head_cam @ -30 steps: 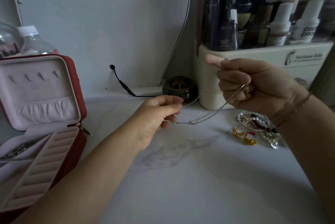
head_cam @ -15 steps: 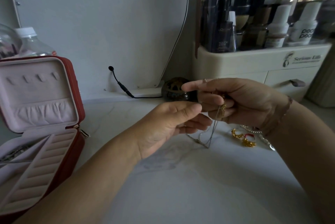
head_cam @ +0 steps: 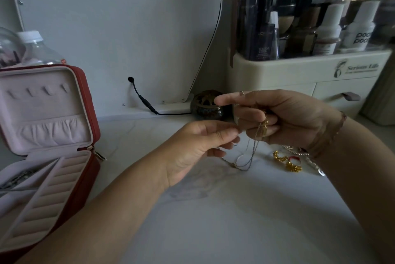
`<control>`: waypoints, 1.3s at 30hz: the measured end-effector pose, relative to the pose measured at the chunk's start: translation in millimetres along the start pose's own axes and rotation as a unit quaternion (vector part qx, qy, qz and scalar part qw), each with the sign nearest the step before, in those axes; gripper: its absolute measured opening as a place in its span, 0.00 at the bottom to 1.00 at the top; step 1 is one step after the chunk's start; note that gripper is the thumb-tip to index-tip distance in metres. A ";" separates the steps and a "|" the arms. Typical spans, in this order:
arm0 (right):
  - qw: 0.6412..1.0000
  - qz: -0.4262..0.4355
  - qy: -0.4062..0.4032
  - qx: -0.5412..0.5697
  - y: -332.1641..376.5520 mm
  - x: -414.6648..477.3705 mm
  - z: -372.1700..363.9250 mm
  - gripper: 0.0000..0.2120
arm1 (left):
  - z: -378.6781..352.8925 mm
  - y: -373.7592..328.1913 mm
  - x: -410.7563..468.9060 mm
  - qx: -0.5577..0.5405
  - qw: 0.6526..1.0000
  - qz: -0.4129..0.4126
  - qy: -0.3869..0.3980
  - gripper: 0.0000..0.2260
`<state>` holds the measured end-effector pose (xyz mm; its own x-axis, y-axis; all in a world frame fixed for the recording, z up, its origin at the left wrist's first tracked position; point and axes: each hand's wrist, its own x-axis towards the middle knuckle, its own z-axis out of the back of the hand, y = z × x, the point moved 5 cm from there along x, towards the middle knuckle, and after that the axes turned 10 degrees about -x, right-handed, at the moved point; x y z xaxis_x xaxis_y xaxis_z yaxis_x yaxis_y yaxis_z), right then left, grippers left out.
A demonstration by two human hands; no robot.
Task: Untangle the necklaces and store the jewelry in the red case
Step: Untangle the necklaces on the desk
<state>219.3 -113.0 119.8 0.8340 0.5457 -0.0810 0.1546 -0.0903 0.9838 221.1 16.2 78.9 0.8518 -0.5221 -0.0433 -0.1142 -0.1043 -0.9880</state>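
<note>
Since a second ago the right hand (head_cam: 288,118) has dropped toward the left hand (head_cam: 192,148). The necklaces (head_cam: 245,157), then pulled taut between them, now hang in slack loops.

Nearest is the counter (head_cam: 213,221), smooth white with faint grey marble veins. At lower left the red case (head_cam: 97,127) lies open with its lid upright; it has soft pink lining, a ribbed ring-roll strip and a gathered lid pocket. A dark chain (head_cam: 19,178) lies in its left compartment.

At frame centre, the left grip pinches a thin silver strand between thumb and forefinger. The right grip is curled round the strands and a small gold pendant (head_cam: 265,127), index finger straight. The loops' bottoms touch the counter.

Just right of the loops, under the right wrist, lie knobbly gold earrings (head_cam: 286,161) and a pearl strand (head_cam: 312,162).

Farther back sit a dark round pot (head_cam: 205,103), a black cable (head_cam: 141,99) and a cream organizer (head_cam: 277,71) with drawers, holding bottles (head_cam: 327,28). At upper left stands a clear water bottle (head_cam: 36,48). Behind is a pale wall.
</note>
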 end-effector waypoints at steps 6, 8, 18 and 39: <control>1.000 0.003 -0.023 0.003 -1.0 1.7 1.5 0.13 | -15.5 0.5 -5.1 0.028 0.998 0.016 0.049 0.13; 1.000 0.002 -0.029 0.001 -1.4 2.0 1.8 0.13 | -16.5 1.2 -4.4 0.029 0.998 0.015 0.047 0.12; 0.998 0.019 -0.052 0.009 4.8 -1.4 10.9 0.14 | 0.7 -12.1 -2.6 0.002 0.997 -0.065 -0.042 0.09; 0.988 0.030 -0.152 -0.018 9.5 -3.5 25.7 0.08 | 25.2 -30.0 1.6 -0.160 0.980 -0.099 -0.072 0.07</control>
<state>231.4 -137.2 125.3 0.9624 0.2646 -0.0620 0.0867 -0.0828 0.9928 238.7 39.8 104.8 0.9339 -0.3431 0.1006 -0.0752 -0.4637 -0.8828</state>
